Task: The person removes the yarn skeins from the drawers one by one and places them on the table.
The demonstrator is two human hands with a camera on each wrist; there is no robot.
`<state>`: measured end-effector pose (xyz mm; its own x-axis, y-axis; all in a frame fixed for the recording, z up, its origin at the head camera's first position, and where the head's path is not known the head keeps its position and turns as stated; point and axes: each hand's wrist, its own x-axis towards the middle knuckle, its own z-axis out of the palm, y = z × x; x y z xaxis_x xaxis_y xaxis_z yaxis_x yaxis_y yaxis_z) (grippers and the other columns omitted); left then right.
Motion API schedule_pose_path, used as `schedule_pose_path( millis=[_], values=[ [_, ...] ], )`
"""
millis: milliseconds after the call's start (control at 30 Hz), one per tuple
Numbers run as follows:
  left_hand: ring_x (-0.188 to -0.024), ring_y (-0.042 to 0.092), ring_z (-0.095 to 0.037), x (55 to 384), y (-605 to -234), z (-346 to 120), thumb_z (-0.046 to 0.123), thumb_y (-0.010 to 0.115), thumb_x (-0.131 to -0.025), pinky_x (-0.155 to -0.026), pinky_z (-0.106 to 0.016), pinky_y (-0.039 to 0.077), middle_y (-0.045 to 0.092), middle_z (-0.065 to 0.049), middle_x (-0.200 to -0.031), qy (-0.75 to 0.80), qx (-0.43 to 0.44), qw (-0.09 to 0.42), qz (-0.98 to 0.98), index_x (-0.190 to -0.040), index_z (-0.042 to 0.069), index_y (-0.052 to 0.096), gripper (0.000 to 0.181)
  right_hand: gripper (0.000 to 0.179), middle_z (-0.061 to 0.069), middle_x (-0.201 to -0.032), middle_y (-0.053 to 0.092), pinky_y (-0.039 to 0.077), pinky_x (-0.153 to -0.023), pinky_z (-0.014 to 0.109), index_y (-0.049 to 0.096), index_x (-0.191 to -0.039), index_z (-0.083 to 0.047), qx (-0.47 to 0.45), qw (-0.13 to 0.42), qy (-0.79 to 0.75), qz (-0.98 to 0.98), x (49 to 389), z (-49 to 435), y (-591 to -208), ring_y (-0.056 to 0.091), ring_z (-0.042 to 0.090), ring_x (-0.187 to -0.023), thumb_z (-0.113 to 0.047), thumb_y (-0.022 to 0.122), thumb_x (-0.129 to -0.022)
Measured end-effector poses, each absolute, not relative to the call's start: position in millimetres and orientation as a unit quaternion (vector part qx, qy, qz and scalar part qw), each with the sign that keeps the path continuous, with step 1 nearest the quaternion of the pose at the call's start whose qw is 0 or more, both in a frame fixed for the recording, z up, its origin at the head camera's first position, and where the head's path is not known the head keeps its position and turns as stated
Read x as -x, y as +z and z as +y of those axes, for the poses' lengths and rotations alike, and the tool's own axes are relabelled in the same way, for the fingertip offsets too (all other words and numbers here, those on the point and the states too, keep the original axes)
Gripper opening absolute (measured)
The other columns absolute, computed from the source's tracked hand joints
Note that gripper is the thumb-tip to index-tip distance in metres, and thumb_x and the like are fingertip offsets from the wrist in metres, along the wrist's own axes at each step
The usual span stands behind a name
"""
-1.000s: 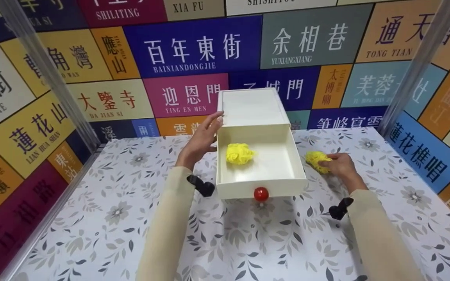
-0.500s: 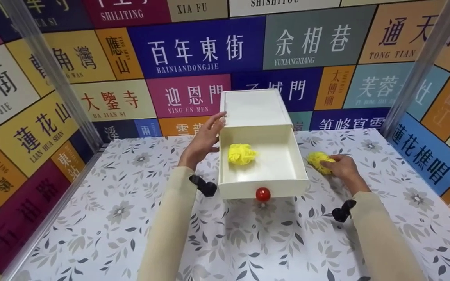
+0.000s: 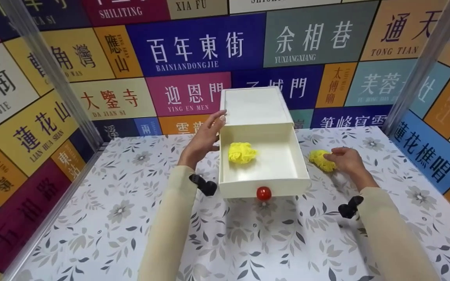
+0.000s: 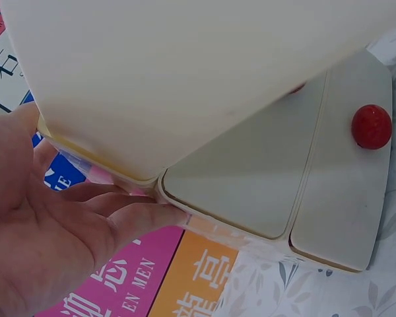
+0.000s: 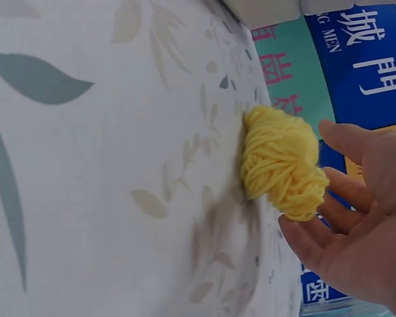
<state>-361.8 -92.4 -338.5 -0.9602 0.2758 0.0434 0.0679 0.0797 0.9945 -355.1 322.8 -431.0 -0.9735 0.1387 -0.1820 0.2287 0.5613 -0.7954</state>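
A small white chest of drawers [image 3: 254,107] stands at the back of the table, its top drawer [image 3: 266,187] pulled out by a red knob side. One yellow yarn ball [image 3: 241,153] lies inside that drawer, on the left. My left hand [image 3: 203,136] rests against the chest's left side, thumb and fingers spread along it in the left wrist view. To the right of the chest is a second yellow yarn bundle [image 5: 284,162]. Around it my right hand [image 5: 369,211] has its fingers loosely bent, fingertips close to the yarn and the thumb apart from it.
Lower drawer fronts show in the left wrist view, one with a red knob [image 4: 371,127]. A floral-patterned cloth [image 3: 123,218] covers the table. Behind it rises a wall of coloured lettered panels [image 3: 193,45], with clear upright posts at both sides.
My right hand has shifted slightly right, and more of the second yarn bundle shows. The left hand, the drawer and the yarn inside it keep their places.
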Motion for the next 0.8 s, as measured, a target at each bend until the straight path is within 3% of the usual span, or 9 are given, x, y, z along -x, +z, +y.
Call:
schedule_pose_path(
  millis=[800],
  values=[
    [-0.147,0.033,-0.046,361.5,-337.2,-90.1,0.043,0.040,-0.107,-0.103,-0.062,0.049,0.035,-0.009,-0.161,0.658,-0.108,0.078,0.741,-0.153,0.034,0.037,0.046,0.063,0.027,-0.149,0.044,0.043,-0.110,0.059,0.046,-0.146,-0.003,-0.046,0.017,-0.395,0.917,339.5,299.4,-343.6,0.045,0.045,-0.134,-0.043,0.060,-0.099]
  ],
)
